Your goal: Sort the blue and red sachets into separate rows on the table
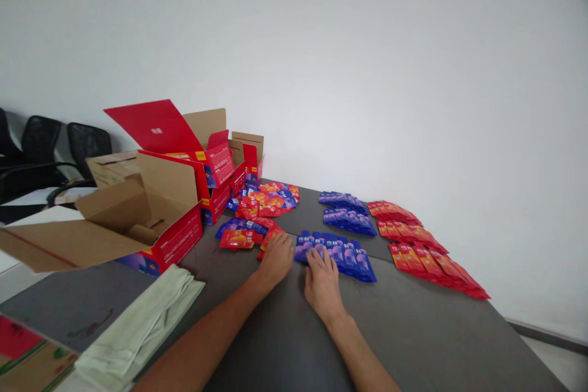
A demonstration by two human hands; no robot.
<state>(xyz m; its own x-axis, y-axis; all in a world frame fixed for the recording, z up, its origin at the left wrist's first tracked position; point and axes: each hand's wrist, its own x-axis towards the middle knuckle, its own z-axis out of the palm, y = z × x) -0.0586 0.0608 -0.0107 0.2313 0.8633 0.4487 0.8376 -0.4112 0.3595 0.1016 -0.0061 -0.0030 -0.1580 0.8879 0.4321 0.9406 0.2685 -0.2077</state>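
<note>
Resting flat: hands (301, 269) on blue sachets (337, 254).

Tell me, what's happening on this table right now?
A person rests both bare hands on a dark table. The left hand lies on loose red packets; the right hand touches the near row of blue packets. Further right, more blue packets and red packets lie in overlapping rows. A mixed pile sits by open red cartons, with a folded pale cloth near the left.
</note>
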